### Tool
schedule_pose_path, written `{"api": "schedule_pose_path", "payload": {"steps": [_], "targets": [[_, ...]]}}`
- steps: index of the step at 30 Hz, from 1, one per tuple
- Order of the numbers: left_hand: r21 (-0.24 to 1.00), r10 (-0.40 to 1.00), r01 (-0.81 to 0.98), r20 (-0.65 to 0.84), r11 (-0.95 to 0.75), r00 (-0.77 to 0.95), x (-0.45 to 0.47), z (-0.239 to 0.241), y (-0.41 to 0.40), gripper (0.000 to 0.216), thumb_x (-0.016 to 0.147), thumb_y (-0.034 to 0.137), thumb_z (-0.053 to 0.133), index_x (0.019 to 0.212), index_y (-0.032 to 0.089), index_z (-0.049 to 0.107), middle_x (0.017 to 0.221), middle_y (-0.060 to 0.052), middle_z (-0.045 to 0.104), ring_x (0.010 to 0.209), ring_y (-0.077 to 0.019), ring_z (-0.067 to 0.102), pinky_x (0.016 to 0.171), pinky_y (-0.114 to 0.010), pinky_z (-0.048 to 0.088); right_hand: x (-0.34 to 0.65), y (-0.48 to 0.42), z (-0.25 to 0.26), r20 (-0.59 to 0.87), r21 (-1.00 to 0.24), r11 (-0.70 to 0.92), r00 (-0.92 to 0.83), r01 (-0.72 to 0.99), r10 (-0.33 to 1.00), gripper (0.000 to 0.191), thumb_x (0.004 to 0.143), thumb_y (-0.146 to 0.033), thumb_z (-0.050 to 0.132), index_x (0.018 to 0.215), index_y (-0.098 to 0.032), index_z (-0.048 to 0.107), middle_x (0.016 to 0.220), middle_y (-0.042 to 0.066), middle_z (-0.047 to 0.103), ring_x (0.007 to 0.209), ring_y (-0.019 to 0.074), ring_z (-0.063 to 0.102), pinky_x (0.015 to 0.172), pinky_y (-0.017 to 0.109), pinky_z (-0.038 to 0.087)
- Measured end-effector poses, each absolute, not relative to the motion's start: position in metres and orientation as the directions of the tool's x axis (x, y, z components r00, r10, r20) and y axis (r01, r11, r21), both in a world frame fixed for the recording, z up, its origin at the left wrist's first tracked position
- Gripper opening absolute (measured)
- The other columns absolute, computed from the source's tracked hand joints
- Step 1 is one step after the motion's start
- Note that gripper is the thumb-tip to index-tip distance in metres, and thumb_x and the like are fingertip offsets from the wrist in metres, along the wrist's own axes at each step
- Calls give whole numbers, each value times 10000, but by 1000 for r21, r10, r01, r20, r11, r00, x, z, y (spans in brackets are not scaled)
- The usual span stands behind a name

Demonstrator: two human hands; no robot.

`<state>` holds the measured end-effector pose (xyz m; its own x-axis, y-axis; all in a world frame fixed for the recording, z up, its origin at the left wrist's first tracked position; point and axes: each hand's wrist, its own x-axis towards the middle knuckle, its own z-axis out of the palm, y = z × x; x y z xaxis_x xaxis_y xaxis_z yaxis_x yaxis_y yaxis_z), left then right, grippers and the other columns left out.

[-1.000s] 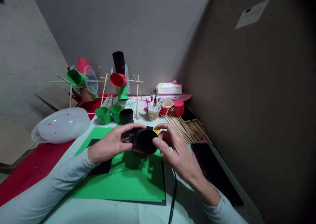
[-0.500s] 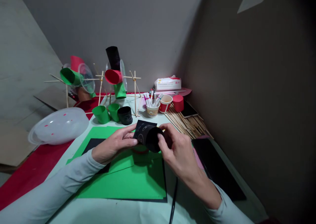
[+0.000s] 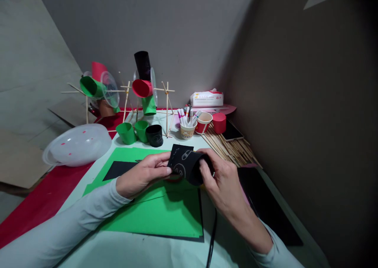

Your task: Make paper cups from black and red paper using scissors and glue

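Relative to one second ago, the black paper tube (image 3: 187, 161) is turned: its open mouth, then facing the camera, now points rightward, and white line drawings show on its side. It is held above the green paper sheets (image 3: 177, 217). The left hand (image 3: 144, 172) pinches its left edge, thumb in front, fingers behind; the right hand (image 3: 221, 175) grips the mouth's rim, thumb inside, fingers outside. Edges: the near sheet edge leaves a strip of pale tablecloth (image 3: 165, 250) in front; the black cord (image 3: 212, 240) runs right of the sheets. Beyond the held tube, a gap of cloth separates it from the bamboo sticks (image 3: 228, 148) and marker cup (image 3: 187, 132).
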<state>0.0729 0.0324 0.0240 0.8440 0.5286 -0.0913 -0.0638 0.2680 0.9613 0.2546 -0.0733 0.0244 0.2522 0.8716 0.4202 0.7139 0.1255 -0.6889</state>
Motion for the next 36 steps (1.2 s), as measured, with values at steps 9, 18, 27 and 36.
{"api": "schedule_pose_path", "payload": {"steps": [9, 18, 27, 36], "targets": [[937, 410, 29, -180, 347, 894, 68, 28, 41, 590, 752, 196, 833, 1319, 239, 678, 1229, -86, 757, 1208, -304, 666, 1077, -455, 484, 277, -65, 25, 272, -799, 43, 297, 600, 915, 225, 891, -346, 482, 852, -191, 640, 686, 31, 623, 563, 178, 514, 541, 297, 367], [973, 619, 34, -171, 227, 767, 67, 34, 38, 211, 863, 388, 740, 925, 188, 726, 923, -23, 700, 881, -181, 692, 805, -280, 542, 286, -61, 23, 261, -821, 42, 310, 569, 914, 215, 851, -373, 522, 711, -216, 569, 627, 11, 561, 565, 169, 446, 550, 302, 312], [988, 697, 52, -141, 147, 703, 72, 30, 34, 271, 786, 336, 791, 666, 175, 609, 647, 48, 523, 614, -114, 493, 616, -224, 416, 270, -66, 28, 217, -886, 75, 267, 457, 939, 226, 859, -360, 611, 696, -214, 553, 617, -20, 513, 566, 145, 421, 558, 296, 302], [938, 658, -7, -237, 345, 715, 69, 23, 50, 193, 675, 262, 822, 738, 159, 670, 783, -34, 688, 759, -212, 683, 701, -321, 566, 279, -61, 20, 94, -994, 77, 279, 73, 956, 503, 954, -655, 462, 956, -182, 635, 615, -21, 585, 420, 102, 436, 401, 240, 302]]}}
